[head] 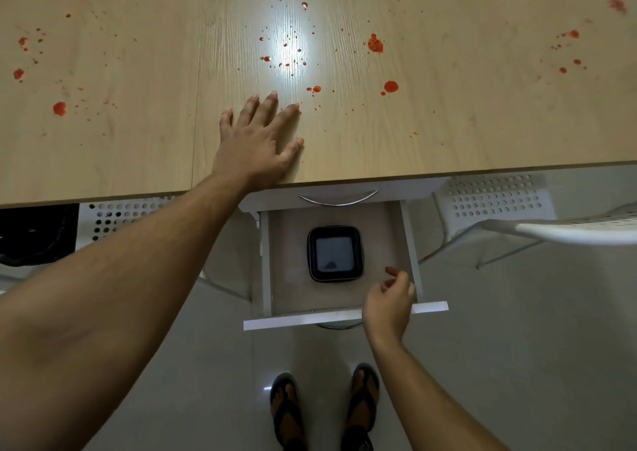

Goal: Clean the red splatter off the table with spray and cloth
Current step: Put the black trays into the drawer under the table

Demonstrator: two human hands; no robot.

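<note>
The step in hand looks like a search for supplies: no spray bottle and no cloth shows anywhere in the frame. The left hand (256, 137) lies flat on the table (482, 133) near its front edge, fingers straight and spread, gripping nothing. The right hand (389, 299) hovers at the lower centre over the front right corner of an open drawer (344, 316), fingers loosely curled and holding nothing; a fingertip looks reddish.

The red splatter (375, 43) is untouched, scattered in drops and blobs across the whole upper half of the frame, from far left to far right, with some spots just beside the left fingertips.

The drawer holds only 1 thing, a black square container (332, 254) in its middle. Since it offers no spray or cloth, the next move probably calls for closing the drawer or trying the one above it, whose curved metal handle (339, 199) shows just under the table edge.

A white perforated chair (517, 209) stands at the right, and the pulled-out drawer sits just ahead of the person's 2 sandalled feet (324, 409).
</note>
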